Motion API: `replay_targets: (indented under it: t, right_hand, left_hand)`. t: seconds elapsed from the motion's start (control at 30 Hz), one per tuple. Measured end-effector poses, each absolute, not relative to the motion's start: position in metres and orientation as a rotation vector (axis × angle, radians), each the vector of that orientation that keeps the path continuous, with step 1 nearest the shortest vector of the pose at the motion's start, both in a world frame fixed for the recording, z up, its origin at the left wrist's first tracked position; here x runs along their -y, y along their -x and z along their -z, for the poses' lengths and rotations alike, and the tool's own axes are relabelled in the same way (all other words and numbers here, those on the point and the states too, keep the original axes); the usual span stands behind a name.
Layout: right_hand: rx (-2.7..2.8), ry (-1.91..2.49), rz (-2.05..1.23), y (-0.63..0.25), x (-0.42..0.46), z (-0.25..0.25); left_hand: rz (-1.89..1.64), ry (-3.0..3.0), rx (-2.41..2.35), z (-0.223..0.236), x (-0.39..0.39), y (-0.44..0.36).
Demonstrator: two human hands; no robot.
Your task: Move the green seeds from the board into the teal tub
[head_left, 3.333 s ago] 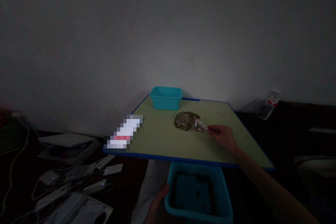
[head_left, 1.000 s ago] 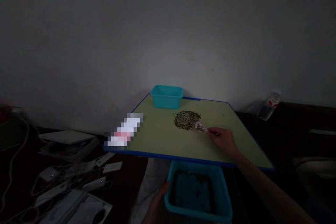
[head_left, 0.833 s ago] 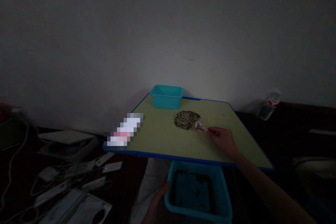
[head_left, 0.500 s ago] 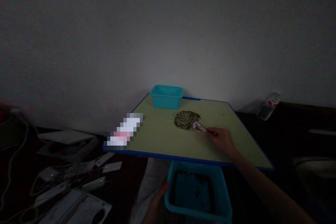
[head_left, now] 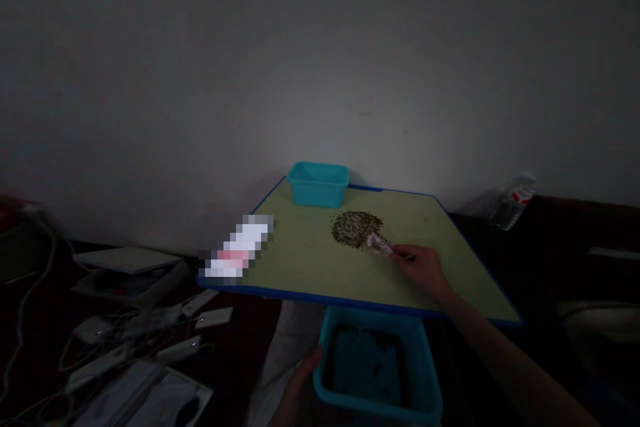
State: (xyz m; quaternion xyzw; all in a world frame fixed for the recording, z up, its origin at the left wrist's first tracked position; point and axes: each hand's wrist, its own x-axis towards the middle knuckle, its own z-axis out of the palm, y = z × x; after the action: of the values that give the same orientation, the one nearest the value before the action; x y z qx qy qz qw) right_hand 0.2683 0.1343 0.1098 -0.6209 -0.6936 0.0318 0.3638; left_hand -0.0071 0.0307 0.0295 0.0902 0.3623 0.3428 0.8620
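My right hand (head_left: 420, 270) is closed on the end of a small pale pinkish tool (head_left: 381, 244), whose exact kind I cannot make out. The tool's far end lies at the lower right edge of a loose pile of small brownish-green grains (head_left: 356, 228) mixed with pale bits. Below the table's front edge, my left hand (head_left: 306, 370) is wrapped against the left side of a blue plastic basin (head_left: 377, 399); its fingers are partly hidden. Dark bits cling along the inside edges of that basin's floor.
A second blue basin (head_left: 320, 195) stands at the back of the blue-edged table (head_left: 300, 260). A blurred-out bright phone-like object (head_left: 237, 250) lies at its left. White cables and adapters (head_left: 145, 327) clutter the lower left. A plastic bottle (head_left: 514, 203) leans at the right.
The pale tool has tilted slightly at the edge of the pile, its far end a little lower. My left hand and the basin look unmoved.
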Motion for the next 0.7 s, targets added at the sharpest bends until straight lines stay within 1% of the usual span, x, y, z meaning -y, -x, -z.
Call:
replay_targets:
  t: [0.23, 0.7]
  right_hand:
    - [1.790, 1.608, -0.079, -0.2674, -0.1372, -0.1115]
    - [1.892, 1.627, -0.068, -0.2630, -0.1411, -0.1142]
  left_hand:
    - [-0.720, -0.207, -0.740, -0.0396, -0.0290, 0.0082]
    - [-0.721, -0.189, -0.715, -0.0313, -0.0291, 0.0069]
